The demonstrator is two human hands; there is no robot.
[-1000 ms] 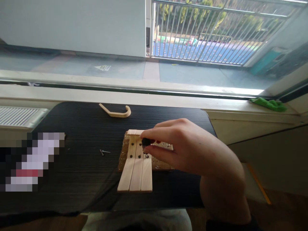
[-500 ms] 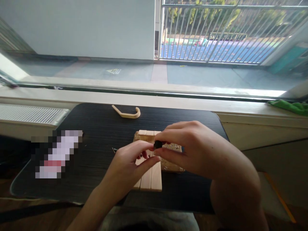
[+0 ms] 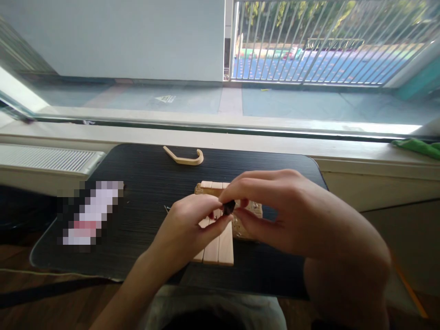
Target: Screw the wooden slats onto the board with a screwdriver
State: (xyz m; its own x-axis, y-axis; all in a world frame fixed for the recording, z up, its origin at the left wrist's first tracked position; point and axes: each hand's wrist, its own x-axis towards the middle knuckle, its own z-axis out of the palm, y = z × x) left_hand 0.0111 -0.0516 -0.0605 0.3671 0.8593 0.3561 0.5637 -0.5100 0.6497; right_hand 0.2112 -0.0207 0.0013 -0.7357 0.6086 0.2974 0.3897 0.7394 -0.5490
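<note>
Three pale wooden slats (image 3: 220, 247) lie side by side on a brown perforated board (image 3: 244, 229) in the middle of the black table (image 3: 137, 183). My right hand (image 3: 288, 215) hovers over them, its fingers pinched on a small black knob-like piece (image 3: 228, 208). My left hand (image 3: 187, 224) comes in from the lower left, fingertips closed against the same black piece, and covers part of the slats. What is under the black piece is hidden.
A curved wooden piece (image 3: 185, 158) lies near the table's far edge. A blurred-out object (image 3: 90, 214) sits at the left of the table. A radiator grille (image 3: 44, 158) is at left, a green cloth (image 3: 417, 146) on the sill at right.
My left hand came in from the lower left and met my right hand at the black piece. The loose screws left of the slats are now behind it. The view shifted slightly.
</note>
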